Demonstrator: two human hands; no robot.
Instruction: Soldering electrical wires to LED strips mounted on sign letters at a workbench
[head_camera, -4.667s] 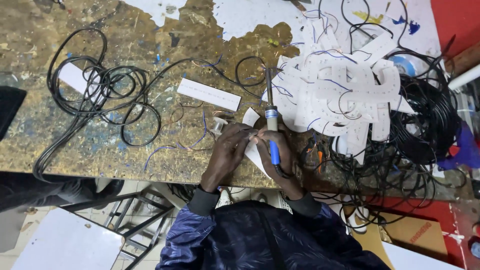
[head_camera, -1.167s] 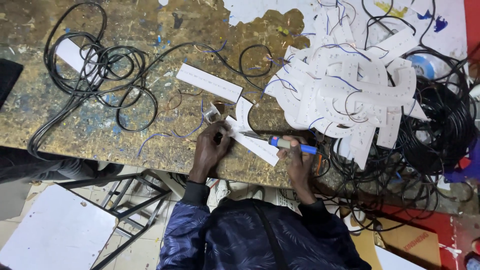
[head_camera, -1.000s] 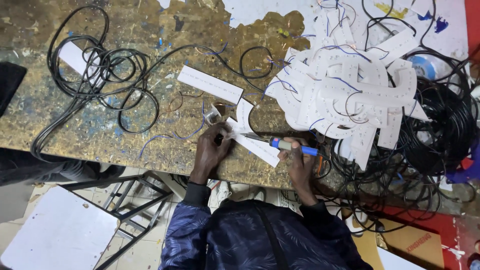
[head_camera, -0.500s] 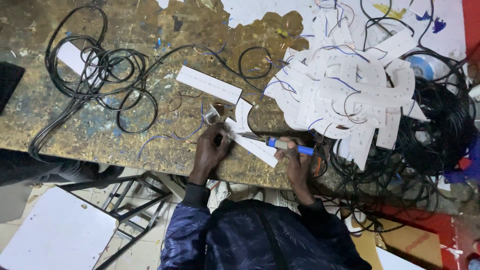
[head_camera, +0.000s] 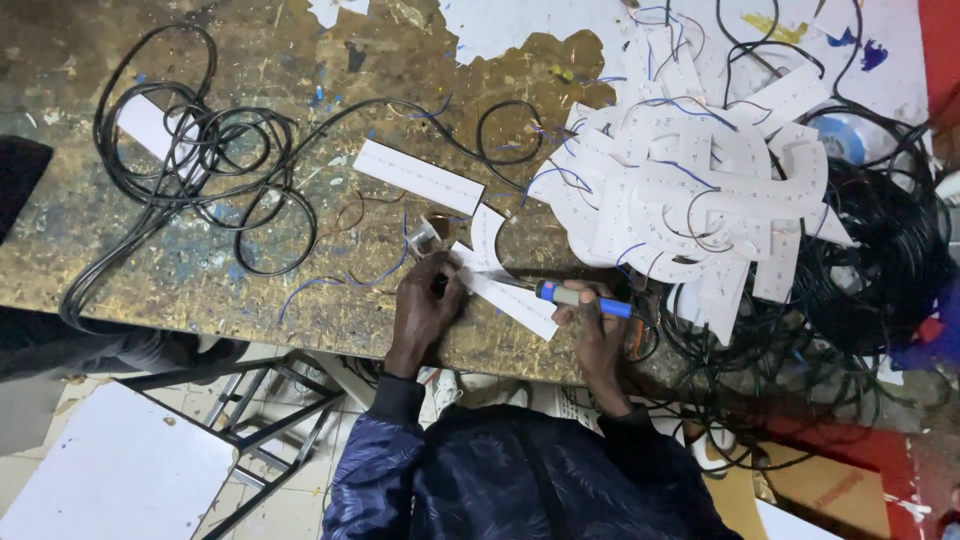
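My right hand (head_camera: 598, 335) grips a soldering iron with a blue handle (head_camera: 583, 298), held nearly level, its metal tip pointing left onto a white strip-shaped board (head_camera: 508, 296) near the table's front edge. My left hand (head_camera: 423, 308) presses on the left end of that white board, fingers curled over it. A small metal piece (head_camera: 424, 238) lies just beyond my left hand.
A worn, paint-stained wooden table (head_camera: 250, 290) carries a tangle of black cable (head_camera: 200, 160) at the left, another white strip (head_camera: 418, 177) in the middle, a heap of white cut-out letter boards with thin wires (head_camera: 690, 180) and coiled black cables (head_camera: 880, 260) at the right. A metal frame (head_camera: 260, 420) stands below.
The soldering iron went from upright to lying nearly level, tip to the left. Over the last second both hands have stayed almost still on the white board.
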